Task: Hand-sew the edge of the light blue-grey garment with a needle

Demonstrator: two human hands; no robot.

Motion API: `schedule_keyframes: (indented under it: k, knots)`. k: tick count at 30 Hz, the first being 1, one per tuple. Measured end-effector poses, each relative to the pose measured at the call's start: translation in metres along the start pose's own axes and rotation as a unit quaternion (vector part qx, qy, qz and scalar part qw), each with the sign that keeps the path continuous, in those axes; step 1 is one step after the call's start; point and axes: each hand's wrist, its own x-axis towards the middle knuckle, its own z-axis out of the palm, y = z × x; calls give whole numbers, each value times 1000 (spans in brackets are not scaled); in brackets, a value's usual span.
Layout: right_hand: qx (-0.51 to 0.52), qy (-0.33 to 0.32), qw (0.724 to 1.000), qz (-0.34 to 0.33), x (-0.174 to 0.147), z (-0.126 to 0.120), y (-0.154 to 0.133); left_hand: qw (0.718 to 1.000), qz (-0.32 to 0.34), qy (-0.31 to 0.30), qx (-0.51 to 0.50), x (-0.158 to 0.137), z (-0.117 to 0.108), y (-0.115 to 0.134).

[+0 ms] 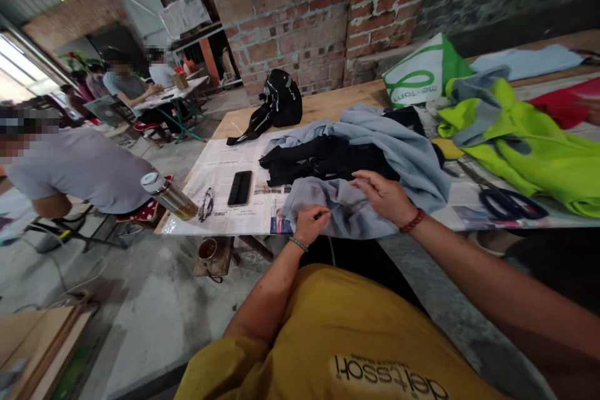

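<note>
1. Our left hand (310, 225) is curled up small, with its fingers pinched on a small dark thing (320, 215). We cannot tell what that thing is.
2. Our right hand (382, 198) has its fingers bent, with the thumb near them. We cannot tell if it holds anything.
3. The grey cloth (345, 215) lies in soft folds between our two hands, at the front edge of the worktop (349, 100).
4. Just behind the grey cloth we see a black cloth (304, 162), all crumpled. A blue-grey cloth (417, 162) curls around its back and its right side.
5. To the left, a dark phone (240, 188) lies flat on newspaper (220, 165). Near the corner we see a shiny bottle (169, 195) with a pale lid.
6. At the back sits a black bag (287, 100) with a strap.
7. To the right of our hands lie scissors (512, 203) with dark blue handles. Behind them is a bright yellow-green cloth (520, 144) with grey parts, and then a white and green bag (422, 78).
8. Farther off to the left, a person in a grey shirt (94, 165) sits on a stool. A brick wall (300, 6) stands behind our worktop.
</note>
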Motion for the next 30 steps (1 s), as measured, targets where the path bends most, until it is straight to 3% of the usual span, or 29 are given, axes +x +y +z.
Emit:
schedule_keyframes:
  k: [2, 8, 23, 30]
  knots:
    - [-87, 12, 995, -43, 7, -14, 6, 1000, -2, 0, -4, 0, -1, 0]
    - [-233, 84, 964, -92, 25, -48, 13, 1000, -5, -2, -2, -1, -1, -1]
    - [-350, 133, 914, -158, 37, -88, 29, 1000, 4, 4, -5, -1, 0, -2]
    - [-391, 156, 900, -113, 40, -110, 35, 1000, 2, 3, 9, -1, 0, -1]
